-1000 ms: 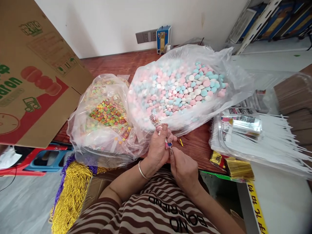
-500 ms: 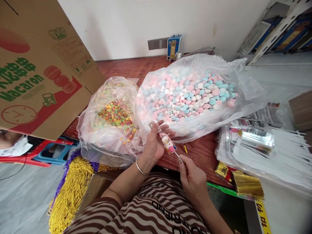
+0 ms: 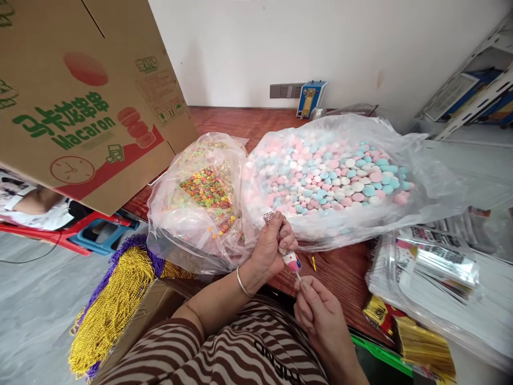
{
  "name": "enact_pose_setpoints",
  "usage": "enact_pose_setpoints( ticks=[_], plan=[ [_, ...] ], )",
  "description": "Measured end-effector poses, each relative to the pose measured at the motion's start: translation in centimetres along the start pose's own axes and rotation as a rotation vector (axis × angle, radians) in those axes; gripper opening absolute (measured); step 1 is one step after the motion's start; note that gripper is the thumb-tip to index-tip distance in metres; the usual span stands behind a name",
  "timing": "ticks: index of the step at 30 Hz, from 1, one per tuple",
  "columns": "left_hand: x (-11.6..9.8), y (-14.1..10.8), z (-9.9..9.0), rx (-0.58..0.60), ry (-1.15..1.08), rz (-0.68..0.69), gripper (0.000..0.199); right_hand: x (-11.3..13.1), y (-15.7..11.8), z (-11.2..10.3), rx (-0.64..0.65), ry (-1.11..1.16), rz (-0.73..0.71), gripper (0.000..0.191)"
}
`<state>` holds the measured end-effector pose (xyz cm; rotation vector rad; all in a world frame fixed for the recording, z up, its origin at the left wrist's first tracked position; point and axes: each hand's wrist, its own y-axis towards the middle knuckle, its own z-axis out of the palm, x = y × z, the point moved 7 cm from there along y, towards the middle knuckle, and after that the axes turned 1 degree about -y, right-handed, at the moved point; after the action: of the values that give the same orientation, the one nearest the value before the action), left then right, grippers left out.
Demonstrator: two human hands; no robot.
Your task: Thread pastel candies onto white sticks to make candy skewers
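Observation:
Between my hands is a lollipop in a printed clear wrapper [image 3: 292, 260], pink, white and blue, on a thin white stick. My left hand [image 3: 270, 243] is closed around the upper wrapper, and its fingers hide much of the candy. A printed end of the wrapper sticks out above the left thumb. My right hand [image 3: 320, 310] pinches the white stick from below. Just beyond my hands lies a big clear bag of pink, white and blue candies [image 3: 336, 182]. Left of it sits a bag of small colourful ring candies [image 3: 208, 192].
A tall Macaron carton [image 3: 132, 155] stands at left. Gold and purple bead strings [image 3: 116, 305] hang below it. To the right lie packs of white sticks [image 3: 433, 299] and gold twist ties [image 3: 425, 342]. A blue device [image 3: 311, 100] stands by the wall. Another person's arm shows at far left.
My left fingers, spread before, have curled closed around the lollipop's wrapper. My right hand still pinches the stick. The camera view has shifted left, so the scene sits further right.

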<state>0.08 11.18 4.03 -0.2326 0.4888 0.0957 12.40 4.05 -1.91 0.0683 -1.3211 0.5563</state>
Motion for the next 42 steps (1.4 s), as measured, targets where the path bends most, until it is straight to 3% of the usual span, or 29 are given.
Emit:
enact_pose_setpoints(
  ticks=[3,5,8,10,12,13,14,16,20,21,23,25,29,33,35,37,42],
  plan=[
    [0.2,-0.1,-0.1,0.012,-0.017,-0.024,0.047,-0.7,0.1,1.1,0.097,0.232,0.167,0.041],
    [0.2,0.0,-0.2,0.007,-0.016,-0.026,0.047,-0.5,0.4,0.8,0.044,0.110,0.081,0.040],
    [-0.1,0.5,-0.8,-0.039,-0.012,-0.002,0.049,2.0,0.2,-0.2,-0.225,-0.426,-0.364,0.033],
    [-0.4,0.8,-1.1,-0.080,-0.012,0.025,0.049,3.6,-0.8,0.4,-0.389,-0.839,-0.702,0.026],
    [-0.5,1.0,-1.4,-0.112,-0.001,0.046,0.050,4.0,-1.3,1.5,-0.448,-1.132,-0.896,0.020],
    [-0.5,1.0,-1.4,-0.122,0.011,0.055,0.050,4.0,-1.3,1.8,-0.450,-1.201,-0.921,0.019],
    [-0.5,0.9,-1.4,-0.126,0.023,0.059,0.050,4.0,-1.1,1.8,-0.438,-1.201,-0.911,0.019],
    [-0.3,0.7,-1.3,-0.111,0.042,0.055,0.049,3.9,-0.4,1.2,-0.344,-0.986,-0.754,0.022],
    [0.4,0.5,-0.7,-0.007,0.003,-0.031,0.046,1.2,1.1,1.6,0.032,-0.068,-0.143,0.029],
    [0.6,0.4,-0.6,0.017,-0.020,-0.056,0.045,0.7,1.1,2.2,0.101,0.119,-0.031,0.029],
    [1.0,0.4,-0.4,0.044,-0.054,-0.099,0.043,0.4,1.0,3.0,0.180,0.306,0.054,0.030],
    [1.5,0.4,-0.4,0.032,-0.041,-0.122,0.041,0.7,1.4,2.7,0.122,0.166,-0.047,0.031],
    [1.9,0.5,-1.1,-0.077,0.107,-0.046,0.042,2.8,1.7,1.0,-0.215,-0.562,-0.466,0.032],
    [1.3,0.8,-1.8,-0.175,0.117,0.033,0.044,4.2,0.8,1.6,-0.429,-1.124,-0.817,0.027],
    [1.0,0.7,-1.7,-0.165,0.092,0.040,0.042,4.5,0.3,2.0,-0.468,-1.252,-0.919,0.025],
    [1.0,0.5,-1.3,-0.108,0.092,0.011,0.038,5.0,0.3,1.7,-0.444,-1.172,-0.880,0.024],
    [2.0,-0.6,-1.5,0.026,0.344,-0.095,0.036,5.1,1.5,-0.6,-0.305,-0.574,-0.456,0.021]
  ],
)
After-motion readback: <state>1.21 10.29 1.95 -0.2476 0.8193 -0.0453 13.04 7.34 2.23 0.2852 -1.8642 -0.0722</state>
